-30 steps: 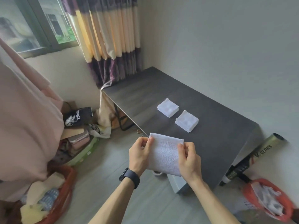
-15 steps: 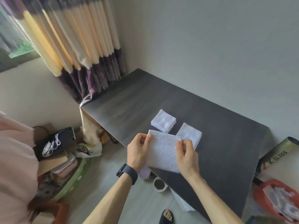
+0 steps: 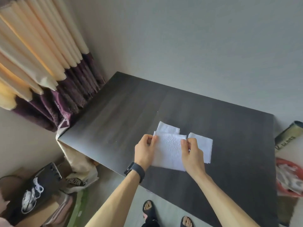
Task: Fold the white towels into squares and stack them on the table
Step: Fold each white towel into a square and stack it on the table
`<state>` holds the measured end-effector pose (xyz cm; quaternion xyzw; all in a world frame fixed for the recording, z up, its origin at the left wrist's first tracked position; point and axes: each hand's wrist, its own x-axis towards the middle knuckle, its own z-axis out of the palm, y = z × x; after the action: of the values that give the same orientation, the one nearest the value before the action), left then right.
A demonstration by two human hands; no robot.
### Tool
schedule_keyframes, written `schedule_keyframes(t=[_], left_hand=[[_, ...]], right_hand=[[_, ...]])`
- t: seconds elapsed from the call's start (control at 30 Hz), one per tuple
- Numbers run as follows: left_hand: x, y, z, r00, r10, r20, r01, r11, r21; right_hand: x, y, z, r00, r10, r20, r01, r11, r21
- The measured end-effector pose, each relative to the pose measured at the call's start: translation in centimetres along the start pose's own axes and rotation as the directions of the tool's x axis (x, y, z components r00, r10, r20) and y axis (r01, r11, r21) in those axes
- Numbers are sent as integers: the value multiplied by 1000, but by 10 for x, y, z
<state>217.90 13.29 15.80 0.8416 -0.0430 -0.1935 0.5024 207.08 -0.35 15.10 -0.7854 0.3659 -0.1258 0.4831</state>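
A white towel [image 3: 168, 151], folded to a rectangle, hangs over the dark table [image 3: 124, 112]. My left hand [image 3: 145, 150] pinches its upper left corner and my right hand [image 3: 191, 153] pinches its upper right corner. Behind it lie two folded white squares on the table: one [image 3: 168, 128] partly hidden by the held towel's top edge, the other [image 3: 204, 146] to the right, partly behind my right hand.
A striped curtain [image 3: 49, 71] hangs at the table's far left corner. A red basket [image 3: 288, 177] with white cloth sits on the floor at the right, beside a boxed roll [image 3: 288, 140]. Bags and clutter [image 3: 41, 190] fill the floor at the left. My sandalled feet [image 3: 150, 210] stand at the table's near edge.
I have stepped closer and the view has tipped down. Both hands have carried the held towel forward from the table's near edge to over the table, just in front of the two folded squares.
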Motion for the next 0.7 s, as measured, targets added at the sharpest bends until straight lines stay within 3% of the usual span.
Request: schedule_keyframes(t=[0.3,0.7], left_hand=[[118,-33,28,971,-34,236,-22,973,228],[204,-83,79,962,-6,272,-120,888,445]], right_hand=[[73,28,57,981,189,-38,-192,976,-100],[151,90,111,963,247,-109,-264,947,-182]])
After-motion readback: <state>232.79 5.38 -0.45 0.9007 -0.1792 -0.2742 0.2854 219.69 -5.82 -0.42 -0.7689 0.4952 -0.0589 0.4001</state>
